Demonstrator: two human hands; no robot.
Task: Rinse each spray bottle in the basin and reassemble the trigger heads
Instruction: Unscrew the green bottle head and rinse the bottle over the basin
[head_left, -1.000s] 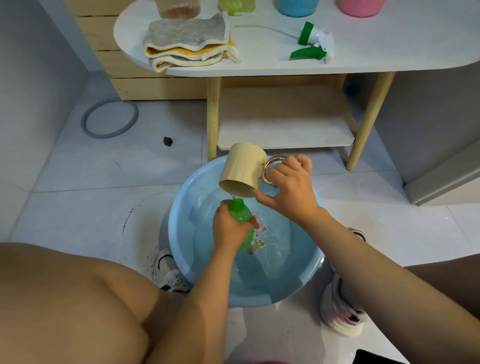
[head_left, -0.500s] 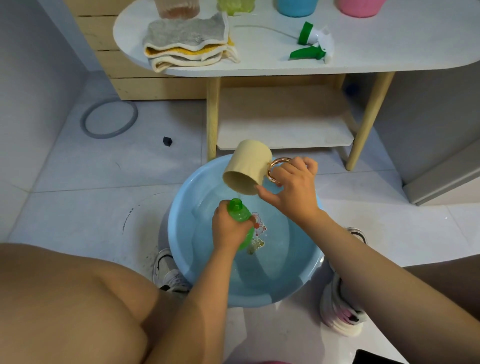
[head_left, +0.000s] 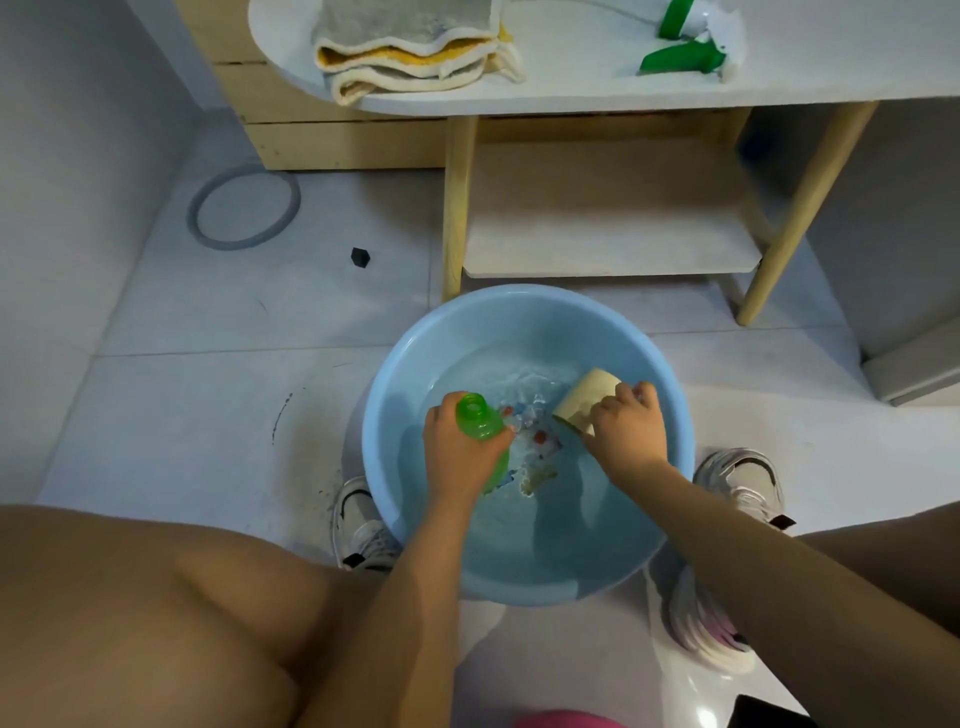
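Observation:
A light blue basin (head_left: 395, 384) with water stands on the floor between my feet. My left hand (head_left: 460, 457) grips a green spray bottle (head_left: 480, 421) with no trigger head, its open neck pointing up, held over the water at the basin's left. My right hand (head_left: 626, 434) holds a beige cup (head_left: 584, 397), tipped on its side and dipped into the water at the basin's right. A green and white trigger head (head_left: 685, 44) with its tube lies on the white table above.
Folded cloths (head_left: 410, 52) lie on the white table's (head_left: 571, 96) left end. The table has wooden legs (head_left: 457, 208) and a low shelf (head_left: 608, 249) just behind the basin. A grey ring (head_left: 244, 208) and a small black piece (head_left: 359, 257) lie on the tiled floor.
My right hand has lowered the cup from above the bottle's neck down into the water at the right. The view has tilted down; the bottle stays in my left hand.

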